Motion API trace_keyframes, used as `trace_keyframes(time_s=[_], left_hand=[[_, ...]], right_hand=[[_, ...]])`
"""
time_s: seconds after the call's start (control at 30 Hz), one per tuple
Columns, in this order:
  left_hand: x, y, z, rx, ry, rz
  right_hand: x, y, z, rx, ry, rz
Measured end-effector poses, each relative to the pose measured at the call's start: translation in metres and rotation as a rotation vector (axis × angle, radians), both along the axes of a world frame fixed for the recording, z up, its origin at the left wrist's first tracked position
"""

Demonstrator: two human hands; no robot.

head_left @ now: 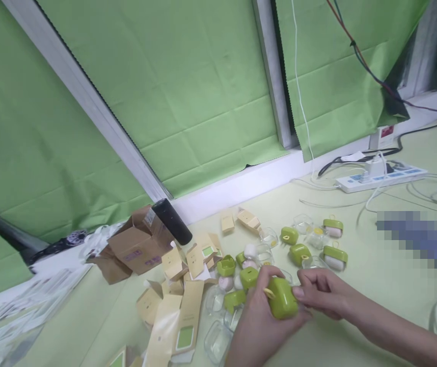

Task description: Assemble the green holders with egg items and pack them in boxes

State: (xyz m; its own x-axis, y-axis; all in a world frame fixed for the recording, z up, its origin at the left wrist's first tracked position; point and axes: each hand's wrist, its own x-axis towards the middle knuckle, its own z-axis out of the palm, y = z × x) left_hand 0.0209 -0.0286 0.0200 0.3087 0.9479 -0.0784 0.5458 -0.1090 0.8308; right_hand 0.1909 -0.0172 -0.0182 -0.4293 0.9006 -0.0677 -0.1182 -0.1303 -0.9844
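My left hand (254, 326) is wrapped around a rounded green plastic case (282, 298) with a small yellow loop (269, 293) on its side. My right hand (327, 293) has curled fingers, and its thumb and fingertips pinch the case's right edge. Just beyond and left of my hands lie more green cases or lids (249, 278), pale round pieces (226, 283) and clear plastic covers (218, 342). To the upper right, green-topped cases with pale lower halves (335, 258) stand near loose green lids (300, 254).
Opened tan paper boxes (188, 316) pile up on the left. Behind them are a brown cardboard carton (141, 242) and a black cylinder (171, 221). A white power strip (381, 177) with cables lies at the back right. Green sheets (203, 92) cover the windows.
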Motion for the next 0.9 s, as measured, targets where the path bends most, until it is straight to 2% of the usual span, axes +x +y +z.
trace_keyframes(time_s=[0.07,0.13,0.27,0.43,0.6,0.67,0.77,0.83,0.9], left_hand=[[-0.008,0.009,0.005,0.024,0.048,0.072],[-0.02,0.022,0.007,0.131,0.089,0.194],[-0.048,0.047,-0.002,0.31,0.125,0.432],[-0.063,0.062,-0.021,0.317,0.082,0.503],[-0.057,0.052,-0.018,0.389,-0.014,0.581],[-0.047,0.041,-0.015,0.299,-0.192,0.54],[-0.023,0.025,-0.015,0.03,-0.635,0.441],[-0.007,0.018,-0.021,-0.103,-0.847,0.37],[0.005,0.014,-0.03,-0.176,-0.945,0.323]], right_hand=[[0.0,0.004,-0.003,0.046,-0.045,-0.106],[0.0,0.007,-0.005,0.082,-0.079,-0.191],[-0.005,0.007,-0.011,0.083,-0.098,-0.201],[-0.01,0.004,-0.015,0.09,-0.107,-0.174],[-0.008,-0.002,-0.009,0.099,-0.095,-0.118],[-0.007,-0.005,-0.007,0.155,-0.119,-0.112],[-0.006,-0.008,-0.004,0.336,-0.255,-0.143],[-0.005,-0.008,-0.002,0.433,-0.347,-0.195],[-0.003,-0.008,-0.002,0.498,-0.436,-0.268]])
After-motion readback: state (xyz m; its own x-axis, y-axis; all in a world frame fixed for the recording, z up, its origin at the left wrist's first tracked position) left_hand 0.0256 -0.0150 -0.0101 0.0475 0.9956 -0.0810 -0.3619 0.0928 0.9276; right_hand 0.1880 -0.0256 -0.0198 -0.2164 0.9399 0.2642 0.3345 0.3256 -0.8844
